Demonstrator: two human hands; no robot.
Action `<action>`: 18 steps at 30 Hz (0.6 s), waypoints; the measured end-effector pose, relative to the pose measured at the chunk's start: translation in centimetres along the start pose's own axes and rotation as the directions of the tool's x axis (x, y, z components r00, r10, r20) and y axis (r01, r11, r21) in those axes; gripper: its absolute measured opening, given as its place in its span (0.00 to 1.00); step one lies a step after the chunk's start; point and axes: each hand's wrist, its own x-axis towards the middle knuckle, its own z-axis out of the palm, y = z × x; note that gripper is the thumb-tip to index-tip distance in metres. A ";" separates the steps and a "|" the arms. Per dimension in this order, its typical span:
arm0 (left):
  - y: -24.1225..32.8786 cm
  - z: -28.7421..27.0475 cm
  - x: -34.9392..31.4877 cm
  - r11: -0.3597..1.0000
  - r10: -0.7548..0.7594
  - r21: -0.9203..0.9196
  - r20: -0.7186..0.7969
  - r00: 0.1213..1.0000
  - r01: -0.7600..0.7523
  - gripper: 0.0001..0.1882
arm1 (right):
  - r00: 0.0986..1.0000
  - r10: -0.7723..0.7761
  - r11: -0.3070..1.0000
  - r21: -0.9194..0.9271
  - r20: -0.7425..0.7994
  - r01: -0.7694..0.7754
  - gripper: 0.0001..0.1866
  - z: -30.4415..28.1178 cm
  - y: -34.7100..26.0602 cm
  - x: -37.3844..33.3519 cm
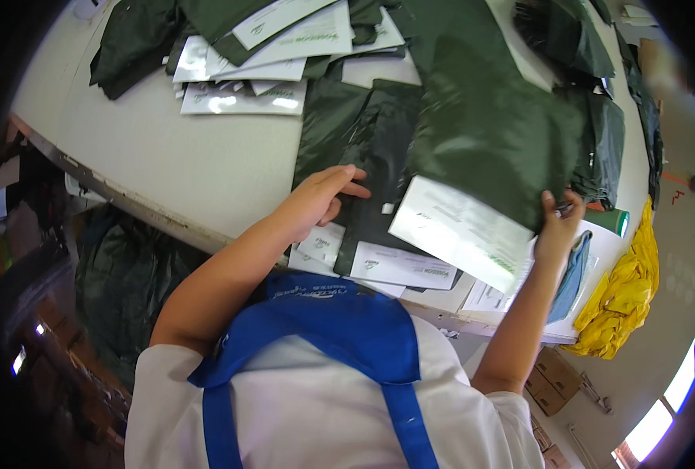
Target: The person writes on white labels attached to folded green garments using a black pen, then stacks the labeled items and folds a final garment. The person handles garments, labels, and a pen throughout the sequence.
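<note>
A large, dark green folded garment with a glossy sheen lies across the middle of the table. At its near end is a white printed card, tilted to the right. My right hand grips the garment's near right corner between thumb and fingers. My left hand rests by a dark plastic-wrapped garment left of it, its forefinger stretched out and the other fingers loosely bent, holding nothing. Under that lie more white printed cards along the table's near edge.
Further dark green garments with white cards are piled at the far left of the table. Plastic-wrapped dark packs lie at the right. A yellow crumpled cloth hangs over the right edge, near a blue cloth and a green roll.
</note>
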 end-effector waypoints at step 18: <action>-6.1 -0.9 -2.7 0.957 -0.022 0.282 -0.159 0.987 0.067 0.08 | 0.812 -0.033 0.904 0.364 0.582 -0.224 0.07 13.2 -5.8 -20.9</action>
